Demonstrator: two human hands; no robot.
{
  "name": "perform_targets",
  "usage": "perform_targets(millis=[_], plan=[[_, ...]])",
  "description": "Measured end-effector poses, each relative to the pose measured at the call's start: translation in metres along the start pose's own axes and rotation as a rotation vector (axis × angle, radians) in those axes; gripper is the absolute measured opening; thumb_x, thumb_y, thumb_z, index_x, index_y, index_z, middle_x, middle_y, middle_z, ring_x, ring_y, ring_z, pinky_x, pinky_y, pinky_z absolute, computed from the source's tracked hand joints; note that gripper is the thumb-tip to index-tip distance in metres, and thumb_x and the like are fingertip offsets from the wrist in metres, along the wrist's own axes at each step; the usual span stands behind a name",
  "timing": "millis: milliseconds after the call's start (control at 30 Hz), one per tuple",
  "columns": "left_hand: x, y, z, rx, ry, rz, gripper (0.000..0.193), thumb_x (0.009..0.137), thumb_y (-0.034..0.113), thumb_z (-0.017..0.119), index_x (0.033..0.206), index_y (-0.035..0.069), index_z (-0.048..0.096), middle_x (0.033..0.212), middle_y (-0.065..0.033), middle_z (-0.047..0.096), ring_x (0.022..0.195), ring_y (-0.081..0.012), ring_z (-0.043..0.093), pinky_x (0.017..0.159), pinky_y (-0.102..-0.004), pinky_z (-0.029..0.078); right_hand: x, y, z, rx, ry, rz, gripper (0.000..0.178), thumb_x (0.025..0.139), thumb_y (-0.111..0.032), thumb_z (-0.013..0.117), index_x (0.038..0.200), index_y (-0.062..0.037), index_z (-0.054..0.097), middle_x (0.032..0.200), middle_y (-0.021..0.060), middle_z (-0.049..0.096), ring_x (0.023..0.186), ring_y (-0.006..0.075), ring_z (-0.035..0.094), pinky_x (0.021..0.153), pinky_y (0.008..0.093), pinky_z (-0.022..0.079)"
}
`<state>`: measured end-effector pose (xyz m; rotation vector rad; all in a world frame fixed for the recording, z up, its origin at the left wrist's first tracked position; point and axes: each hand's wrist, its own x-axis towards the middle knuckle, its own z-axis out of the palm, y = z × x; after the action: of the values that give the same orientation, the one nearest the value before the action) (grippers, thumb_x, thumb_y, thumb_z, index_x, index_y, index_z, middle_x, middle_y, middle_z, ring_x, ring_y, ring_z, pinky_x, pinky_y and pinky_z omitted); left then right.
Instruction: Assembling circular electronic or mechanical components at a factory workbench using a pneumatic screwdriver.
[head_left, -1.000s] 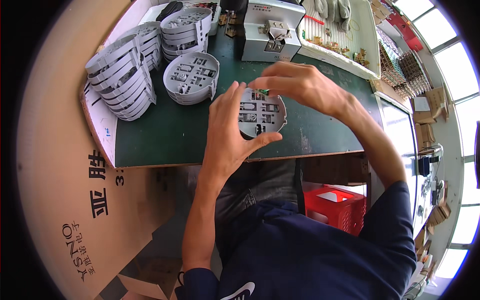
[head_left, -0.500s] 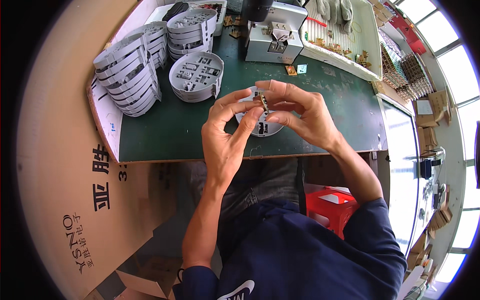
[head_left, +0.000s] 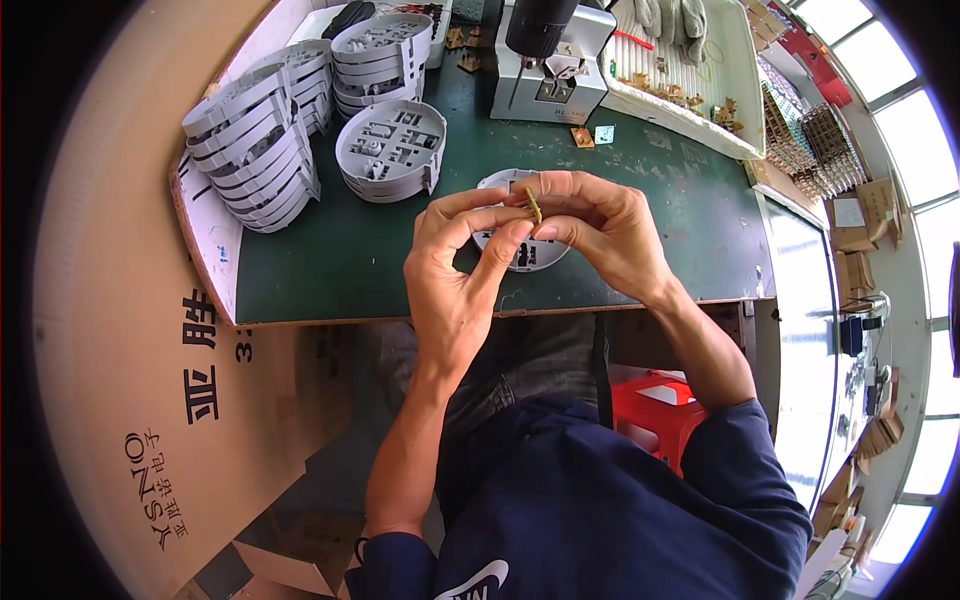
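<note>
Between the fingertips of both hands is a small tan circuit board [head_left: 534,205], turned nearly edge-on. My left hand [head_left: 455,245] pinches it from the left with thumb and fingers. From the right, my right hand [head_left: 605,225] closes thumb and forefinger on its other side. Under the hands lies a round grey plastic housing [head_left: 525,258], partly hidden by my fingers. Another grey housing with slots and posts inside [head_left: 391,150] sits farther left, on top of at least one more.
Tall stacks of grey housings [head_left: 255,150] stand at the left. A silver-grey machine [head_left: 553,75] is at the back, with two small boards [head_left: 583,138] before it. Back right is a white tray [head_left: 690,125] with small boards and gloves. The green table's front edge [head_left: 380,322] runs near my lap.
My right thumb and forefinger have come in onto the circuit board, which has turned more edge-on. The left hand stays nearly in place.
</note>
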<state>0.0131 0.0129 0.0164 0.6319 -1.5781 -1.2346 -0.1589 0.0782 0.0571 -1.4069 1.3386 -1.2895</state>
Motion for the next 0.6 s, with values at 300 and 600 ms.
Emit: perform_targets(millis=[300, 600], plan=[[-0.003, 0.002, 0.005, -0.044, 0.032, 0.023, 0.014, 0.090, 0.014, 0.080, 0.104, 0.010, 0.081, 0.116, -0.0050, 0.071, 0.112, -0.0195, 0.061, 0.094, -0.0336, 0.051, -0.002, 0.009, 0.000, 0.103, 0.004, -0.033, 0.039, 0.094, 0.002, 0.069, 0.132, 0.0016, 0.063, 0.129, 0.0135, 0.070, 0.120, 0.0200, 0.066, 0.105, 0.0349, 0.055], [-0.005, 0.002, 0.004, -0.027, 0.007, 0.041, 0.015, 0.090, 0.013, 0.080, 0.106, 0.012, 0.081, 0.122, -0.0063, 0.069, 0.115, -0.0203, 0.062, 0.096, -0.0345, 0.052, -0.005, 0.016, 0.001, 0.206, 0.031, -0.078, 0.040, 0.094, -0.002, 0.070, 0.133, 0.0011, 0.061, 0.131, 0.0196, 0.069, 0.122, 0.0246, 0.066, 0.106, 0.0388, 0.055]])
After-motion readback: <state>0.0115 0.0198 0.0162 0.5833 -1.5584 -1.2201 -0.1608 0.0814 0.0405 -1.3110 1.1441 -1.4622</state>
